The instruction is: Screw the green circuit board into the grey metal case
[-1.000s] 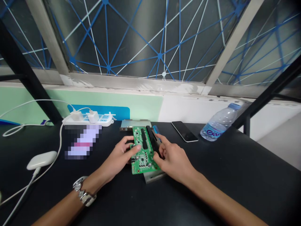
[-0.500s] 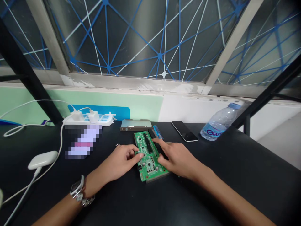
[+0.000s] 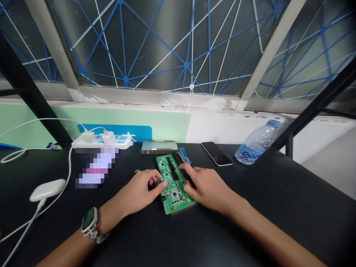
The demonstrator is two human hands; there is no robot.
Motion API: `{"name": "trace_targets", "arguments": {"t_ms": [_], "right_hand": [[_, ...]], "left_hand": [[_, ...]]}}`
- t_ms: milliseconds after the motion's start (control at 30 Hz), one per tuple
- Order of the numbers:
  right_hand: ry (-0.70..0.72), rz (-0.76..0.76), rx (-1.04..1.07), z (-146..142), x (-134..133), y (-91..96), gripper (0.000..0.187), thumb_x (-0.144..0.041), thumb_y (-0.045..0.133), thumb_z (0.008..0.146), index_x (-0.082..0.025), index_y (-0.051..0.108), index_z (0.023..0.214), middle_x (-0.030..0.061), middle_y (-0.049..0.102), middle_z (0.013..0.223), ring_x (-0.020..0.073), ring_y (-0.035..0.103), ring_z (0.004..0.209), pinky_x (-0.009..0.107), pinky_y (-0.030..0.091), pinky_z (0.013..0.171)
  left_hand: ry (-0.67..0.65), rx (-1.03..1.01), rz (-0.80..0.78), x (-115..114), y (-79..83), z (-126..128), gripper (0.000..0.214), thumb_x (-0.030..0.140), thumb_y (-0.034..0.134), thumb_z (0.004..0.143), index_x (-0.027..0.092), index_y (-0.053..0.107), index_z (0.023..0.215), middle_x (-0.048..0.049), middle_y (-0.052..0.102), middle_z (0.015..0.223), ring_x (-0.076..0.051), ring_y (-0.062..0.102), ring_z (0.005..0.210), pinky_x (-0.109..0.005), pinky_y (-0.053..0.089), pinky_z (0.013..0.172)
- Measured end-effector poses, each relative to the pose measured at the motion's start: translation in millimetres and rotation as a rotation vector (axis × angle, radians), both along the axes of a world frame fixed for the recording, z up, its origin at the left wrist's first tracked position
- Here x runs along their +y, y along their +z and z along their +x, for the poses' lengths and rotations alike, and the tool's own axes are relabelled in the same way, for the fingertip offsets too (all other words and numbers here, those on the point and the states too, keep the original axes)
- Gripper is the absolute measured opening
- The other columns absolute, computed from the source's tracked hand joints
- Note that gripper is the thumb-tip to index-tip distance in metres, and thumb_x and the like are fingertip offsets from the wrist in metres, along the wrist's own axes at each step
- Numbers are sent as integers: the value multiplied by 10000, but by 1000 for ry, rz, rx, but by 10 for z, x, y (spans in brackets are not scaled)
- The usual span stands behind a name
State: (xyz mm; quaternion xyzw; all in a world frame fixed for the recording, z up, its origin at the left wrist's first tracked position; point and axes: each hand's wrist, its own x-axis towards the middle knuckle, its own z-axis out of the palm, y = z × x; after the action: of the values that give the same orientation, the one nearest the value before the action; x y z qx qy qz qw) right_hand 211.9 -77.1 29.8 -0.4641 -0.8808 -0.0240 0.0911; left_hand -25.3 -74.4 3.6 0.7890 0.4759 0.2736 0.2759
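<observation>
A green circuit board (image 3: 175, 196) with black connectors lies between my two hands on the black table. My left hand (image 3: 143, 187) grips its left edge, the thumb on top and the other fingers curled at the side. At the right edge, my right hand (image 3: 207, 185) has its index finger and thumb against the board; its other fingers are partly hidden. Just beyond the right hand's index finger are a dark strip-shaped piece (image 3: 178, 158) and a small blue item (image 3: 185, 155), whose kinds I cannot make out.
Behind the board sits a flat metal-edged case (image 3: 159, 147). A phone (image 3: 216, 153) and a water bottle (image 3: 257, 144) stand to the right. On the left are a power strip (image 3: 119, 141), a blurred-out item (image 3: 97, 168), a white earbud case (image 3: 48, 190) and loose white cables.
The whole view has shifted slightly, with things sitting a little further left. Both hands keep their places on the board, and slightly more of the dark piece behind it shows.
</observation>
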Motion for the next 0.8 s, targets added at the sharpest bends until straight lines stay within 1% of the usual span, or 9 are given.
{"name": "trace_targets", "arguments": {"t_ms": [67,167,267,433,533,667,800], "right_hand": [[-13,4,-4,-17,-9,-2,318,-253,409,860,-168,525,1143,64,666,727,203,573,603,308,208,557],[-28,16,8,-33,-10,-8,286,-237,407,854,-177,520,1110,52,658,727,194,563,599,308,198,557],[-36,28,12,-35,-5,-25,281,-232,404,849,-180,515,1101,46,651,717,188,555,589,308,190,555],[-25,17,-30,-26,-12,-54,261,-238,412,829,-181,526,1057,52,658,710,190,561,588,308,170,550],[-31,22,-51,-24,-22,-46,270,-245,426,807,-182,524,1050,52,663,699,187,555,571,309,155,546],[-34,36,-81,-22,-25,-41,283,-261,452,788,-186,521,1052,45,662,678,181,544,546,312,135,543],[-31,50,-109,-16,-30,-68,276,-216,441,790,-185,522,1052,44,665,664,175,546,526,323,118,539]], "left_hand": [[5,-1,-4,0,6,8,315,480,541,889,190,650,831,2,605,688,-150,521,623,-272,367,603],[11,-25,-30,5,-1,12,317,486,533,893,192,646,863,11,592,677,-147,516,615,-273,364,603],[19,-27,-17,17,-32,1,308,486,548,881,195,648,873,14,585,672,-149,518,616,-276,366,611],[-7,-10,2,23,-85,-18,279,463,570,866,197,654,866,-5,601,712,-162,539,648,-288,385,635],[-16,22,9,9,-75,-13,264,451,572,869,201,656,848,-8,597,734,-167,542,675,-297,390,659],[-38,64,57,4,-47,2,253,439,578,873,205,656,815,-12,586,745,-183,550,723,-305,384,678],[-44,69,69,15,-54,1,238,436,600,862,207,659,841,-13,588,750,-186,548,723,-307,382,673]]}}
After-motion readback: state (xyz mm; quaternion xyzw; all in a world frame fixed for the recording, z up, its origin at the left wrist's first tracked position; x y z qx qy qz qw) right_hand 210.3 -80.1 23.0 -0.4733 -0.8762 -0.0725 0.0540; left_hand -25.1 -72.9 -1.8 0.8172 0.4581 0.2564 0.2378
